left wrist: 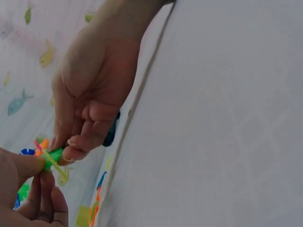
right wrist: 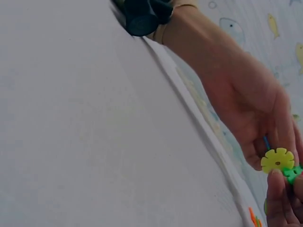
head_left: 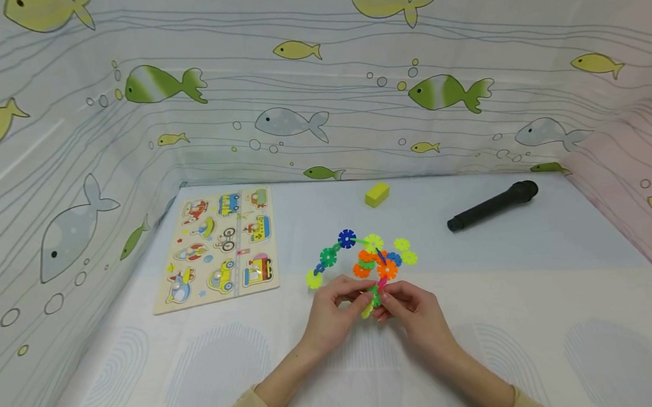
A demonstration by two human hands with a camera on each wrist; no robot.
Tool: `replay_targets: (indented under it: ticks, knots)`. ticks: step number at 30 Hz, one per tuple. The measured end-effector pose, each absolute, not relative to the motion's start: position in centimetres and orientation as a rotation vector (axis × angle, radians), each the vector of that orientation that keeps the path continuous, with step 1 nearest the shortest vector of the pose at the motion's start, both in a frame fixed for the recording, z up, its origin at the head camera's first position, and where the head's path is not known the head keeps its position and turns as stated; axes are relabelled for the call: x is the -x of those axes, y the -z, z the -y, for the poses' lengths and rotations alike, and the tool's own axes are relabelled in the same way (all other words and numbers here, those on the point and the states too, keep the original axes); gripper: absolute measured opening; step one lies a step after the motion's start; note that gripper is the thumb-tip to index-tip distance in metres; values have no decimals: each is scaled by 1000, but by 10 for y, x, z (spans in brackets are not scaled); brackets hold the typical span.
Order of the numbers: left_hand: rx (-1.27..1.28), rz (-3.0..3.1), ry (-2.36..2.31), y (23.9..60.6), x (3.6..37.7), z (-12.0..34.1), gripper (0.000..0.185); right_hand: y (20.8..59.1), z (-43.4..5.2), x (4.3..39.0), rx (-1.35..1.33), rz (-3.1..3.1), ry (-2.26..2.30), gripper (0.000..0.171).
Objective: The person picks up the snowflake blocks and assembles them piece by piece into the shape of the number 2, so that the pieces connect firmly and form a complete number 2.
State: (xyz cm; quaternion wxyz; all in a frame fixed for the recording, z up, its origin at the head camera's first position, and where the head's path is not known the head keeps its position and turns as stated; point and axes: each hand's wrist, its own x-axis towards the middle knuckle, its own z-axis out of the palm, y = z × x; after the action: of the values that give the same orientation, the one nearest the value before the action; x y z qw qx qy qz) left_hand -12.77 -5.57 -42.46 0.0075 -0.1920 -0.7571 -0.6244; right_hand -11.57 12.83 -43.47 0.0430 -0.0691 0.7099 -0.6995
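Note:
A joined string of notched plastic snowflake discs curves over the table, with a dark blue disc (head_left: 347, 239) and a yellow-green end disc (head_left: 314, 280) on its left part. Orange discs (head_left: 387, 269) cluster at its right. Close to me, my left hand (head_left: 331, 315) pinches a green disc (head_left: 376, 300) and a yellow disc (right wrist: 277, 161) linked to it. My right hand (head_left: 421, 317) grips the same green and pink part between thumb and fingers. Both hands' fingertips nearly meet there. Fingers partly hide the joint in each wrist view.
A wooden picture puzzle board (head_left: 215, 250) lies at the left. Toward the back wall sits a yellow block (head_left: 377, 194). At the right lies a black microphone (head_left: 493, 206). Fish-printed cloth walls (head_left: 345, 87) enclose the table on the back and sides.

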Motion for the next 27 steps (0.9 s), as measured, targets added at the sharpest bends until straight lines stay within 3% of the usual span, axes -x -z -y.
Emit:
replay_targets:
  ticks: [8, 27]
  knots:
    - [797, 2372, 2014, 425, 129, 55, 46, 434, -131, 116, 73, -2066, 2237, 21]
    - [652, 2447, 1987, 427, 130, 57, 38, 429, -134, 120, -182, -2167, 2331, 23]
